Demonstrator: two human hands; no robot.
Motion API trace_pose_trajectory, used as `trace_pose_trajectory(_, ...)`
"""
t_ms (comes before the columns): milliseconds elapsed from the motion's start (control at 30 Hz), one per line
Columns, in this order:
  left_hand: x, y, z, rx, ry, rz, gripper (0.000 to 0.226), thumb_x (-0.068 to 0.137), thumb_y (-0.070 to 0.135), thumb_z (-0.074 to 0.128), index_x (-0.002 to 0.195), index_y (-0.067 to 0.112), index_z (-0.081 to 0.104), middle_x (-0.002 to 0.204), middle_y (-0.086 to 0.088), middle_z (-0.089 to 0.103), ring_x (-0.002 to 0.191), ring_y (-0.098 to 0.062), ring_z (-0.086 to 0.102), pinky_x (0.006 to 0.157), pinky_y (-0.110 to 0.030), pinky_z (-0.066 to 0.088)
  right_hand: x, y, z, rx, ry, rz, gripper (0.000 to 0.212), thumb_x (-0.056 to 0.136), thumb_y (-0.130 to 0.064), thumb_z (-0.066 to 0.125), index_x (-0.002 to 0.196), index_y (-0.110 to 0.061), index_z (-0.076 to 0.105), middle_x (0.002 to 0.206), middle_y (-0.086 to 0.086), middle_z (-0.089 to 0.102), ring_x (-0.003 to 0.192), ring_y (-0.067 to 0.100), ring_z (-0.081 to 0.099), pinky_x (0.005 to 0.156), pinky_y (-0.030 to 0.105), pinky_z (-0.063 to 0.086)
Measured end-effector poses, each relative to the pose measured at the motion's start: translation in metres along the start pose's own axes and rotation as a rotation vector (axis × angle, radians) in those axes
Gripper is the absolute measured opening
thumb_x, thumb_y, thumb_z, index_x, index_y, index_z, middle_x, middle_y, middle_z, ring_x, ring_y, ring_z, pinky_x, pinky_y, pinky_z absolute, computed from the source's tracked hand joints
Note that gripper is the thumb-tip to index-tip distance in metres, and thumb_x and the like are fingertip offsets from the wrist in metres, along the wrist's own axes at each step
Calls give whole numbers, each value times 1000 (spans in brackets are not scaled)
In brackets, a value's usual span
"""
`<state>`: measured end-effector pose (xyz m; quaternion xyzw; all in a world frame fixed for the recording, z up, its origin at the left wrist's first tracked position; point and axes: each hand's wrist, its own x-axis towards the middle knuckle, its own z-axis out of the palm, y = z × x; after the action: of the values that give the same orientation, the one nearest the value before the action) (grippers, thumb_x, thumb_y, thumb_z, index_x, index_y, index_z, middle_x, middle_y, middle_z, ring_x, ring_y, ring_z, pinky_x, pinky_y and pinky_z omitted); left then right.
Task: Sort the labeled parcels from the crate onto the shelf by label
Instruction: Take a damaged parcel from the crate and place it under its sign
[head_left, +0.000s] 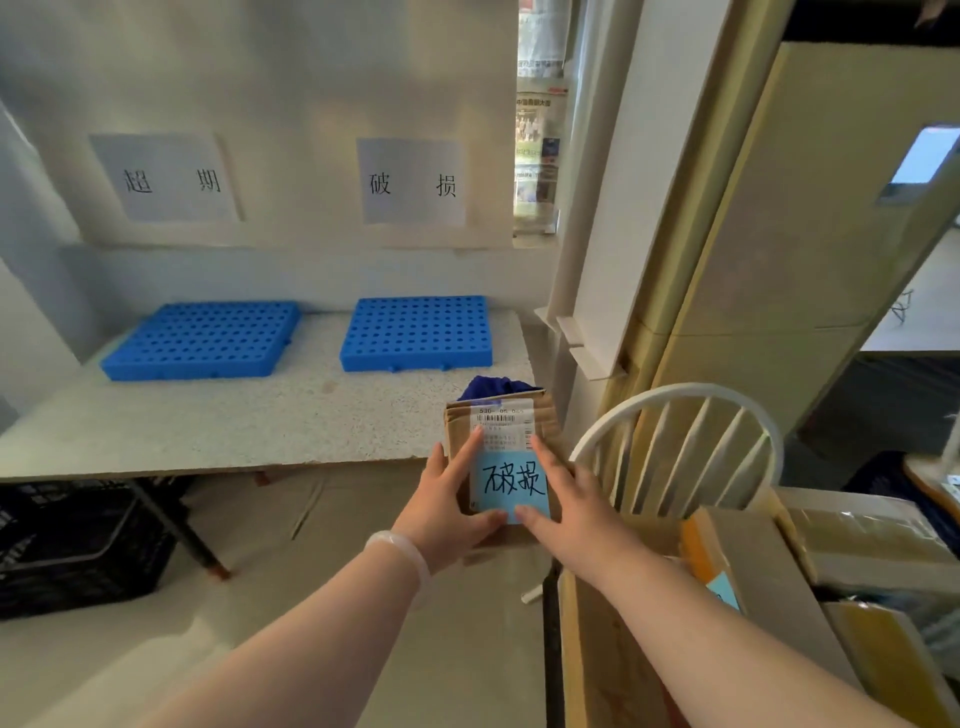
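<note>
Speckled white board makes up the shelf (260, 415), the biggest thing here, running along the wall at about waist height. At the person's right stands an open cardboard box (597, 649) with more brown parcels (737, 561) in it; that looks like the supply, though a black crate (78, 545) also sits on the floor under the shelf. On the shelf lie two blue perforated trays, the left tray (202, 340) under a wall sign reading 超期 (163, 179) and the right tray (415, 332) under a sign reading 破损 (411, 182).

The flat cardboard parcel (503, 441) is in the air at the shelf's near right corner, short of the right tray. The left hand (447, 504) grips its left edge and the right hand (566, 499) its right edge, thumbs meeting on the lower front. A blue note (511, 483) on its face reads 破损, matching the right sign.

I'd judge it light and fairly stiff, like folded card, but creased at the top. Something dark blue shows behind that top edge; I can't tell whether it spills out of the parcel. If it does, holding by the two side edges and keeping it flat seems the safest way, with no squeeze on the middle.
</note>
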<state>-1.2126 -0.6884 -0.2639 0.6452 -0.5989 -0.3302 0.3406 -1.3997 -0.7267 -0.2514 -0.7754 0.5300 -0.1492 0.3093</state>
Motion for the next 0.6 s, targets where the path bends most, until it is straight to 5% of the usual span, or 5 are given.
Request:
trace_pose_trajectory(233,49,-59,-87,-126,52,-1,100,80,25,79,122,83,10,146,14,25,133,-12,42,101,-33,51,83,-68,44,28,5,-37,82,93,-53,55,139,-69,-11,145,-6,23,127,13,41,101,34,48)
trace_pose_trajectory(600,142,-133,-236,-85,43,91,99,77,23,81,129,76,16,150,16,20,137,-16,38,101,-38,51,210,-179,107,12,118,-55,82,91,-59,54,138,-70,-13,138,-4,25,121,13,45,95,38,52)
